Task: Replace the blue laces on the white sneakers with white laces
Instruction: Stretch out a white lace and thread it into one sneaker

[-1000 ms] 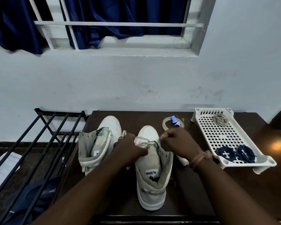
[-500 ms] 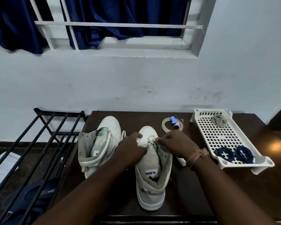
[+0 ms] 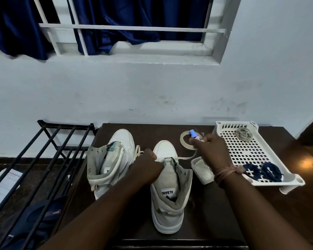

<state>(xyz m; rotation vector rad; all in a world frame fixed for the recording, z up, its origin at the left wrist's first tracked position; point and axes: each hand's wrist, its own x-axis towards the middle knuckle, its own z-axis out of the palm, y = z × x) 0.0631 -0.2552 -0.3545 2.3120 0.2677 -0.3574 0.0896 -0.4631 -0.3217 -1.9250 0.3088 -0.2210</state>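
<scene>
Two white high-top sneakers stand on a dark table [image 3: 215, 213], toes pointing away from me. The left sneaker [image 3: 112, 159] has no lace in its eyelets. My left hand [image 3: 148, 165] grips the near sneaker [image 3: 170, 188] at its lowest eyelets. My right hand [image 3: 211, 150] pinches one end of a white lace [image 3: 185, 157] and holds it taut, out to the right of the shoe. Two coiled blue laces [image 3: 262, 171] lie in the white perforated tray [image 3: 246, 152], and a coiled pale lace [image 3: 244, 135] sits at its far end.
A tape ring [image 3: 183, 139] and a small blue-and-pink object [image 3: 193, 134] lie behind the near sneaker. A small white container [image 3: 202, 170] sits under my right wrist. A black metal rack [image 3: 43, 156] stands left of the table, with a dark slipper [image 3: 34, 221] beneath.
My right hand has moved right and away from the shoe, drawing the white lace out through the lowest eyelet. My left hand stays on the shoe's front.
</scene>
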